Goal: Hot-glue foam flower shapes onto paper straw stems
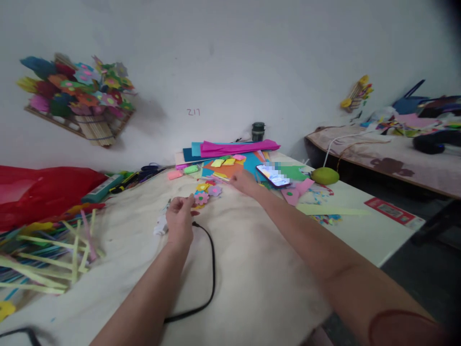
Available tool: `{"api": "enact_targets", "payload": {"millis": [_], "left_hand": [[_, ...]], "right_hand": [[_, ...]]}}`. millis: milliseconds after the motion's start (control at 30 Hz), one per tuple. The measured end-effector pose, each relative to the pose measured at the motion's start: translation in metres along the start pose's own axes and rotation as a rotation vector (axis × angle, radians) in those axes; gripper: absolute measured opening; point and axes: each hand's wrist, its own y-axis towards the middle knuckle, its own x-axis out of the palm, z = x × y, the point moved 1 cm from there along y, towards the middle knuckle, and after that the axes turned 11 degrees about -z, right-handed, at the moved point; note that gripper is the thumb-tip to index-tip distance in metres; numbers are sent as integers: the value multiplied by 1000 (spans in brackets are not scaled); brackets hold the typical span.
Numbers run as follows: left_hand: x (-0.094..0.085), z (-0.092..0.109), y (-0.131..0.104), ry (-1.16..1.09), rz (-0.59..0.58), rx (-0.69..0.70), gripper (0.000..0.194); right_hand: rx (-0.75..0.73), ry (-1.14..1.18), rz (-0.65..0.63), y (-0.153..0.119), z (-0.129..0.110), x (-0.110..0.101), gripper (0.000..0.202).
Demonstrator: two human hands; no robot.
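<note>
My left hand [181, 215] is over the cloth-covered table [245, 259], its fingers curled together beside a pink paper flower [200, 197]; whatever they hold, if anything, is too small to name. A white device [160, 225] lies just left of it, and a black cable [213, 269] runs out from under the hand. My right hand [244, 182] reaches farther forward, fingers pinched at thin paper pieces near an orange sheet [228, 170]; its grip is unclear. Between the hands lie a purple flower [215, 190] and a yellow flower [202, 187].
A phone [272, 176] lies right of my right hand, near a green fruit [324, 176]. Magenta sheets [237, 148] and a dark jar [258, 131] are at the back. Pale paper strips [46, 262] and a red bag [46, 192] are left.
</note>
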Motion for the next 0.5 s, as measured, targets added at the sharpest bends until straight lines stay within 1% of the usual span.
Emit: {"api": "enact_targets", "payload": {"millis": [67, 133, 267, 367, 500], "left_hand": [[-1, 2, 1, -3, 10, 26, 33], [-3, 4, 3, 3, 30, 44, 31], [-10, 7, 9, 45, 92, 69, 28], [-13, 6, 11, 104, 131, 70, 27], [-10, 0, 10, 144, 109, 56, 28]], "right_hand": [[-64, 16, -3, 0, -10, 11, 22], [-94, 28, -26, 1, -18, 20, 20], [-99, 17, -31, 5, -25, 26, 20], [-17, -15, -18, 11, -21, 22, 24], [133, -37, -40, 17, -6, 19, 28]]}}
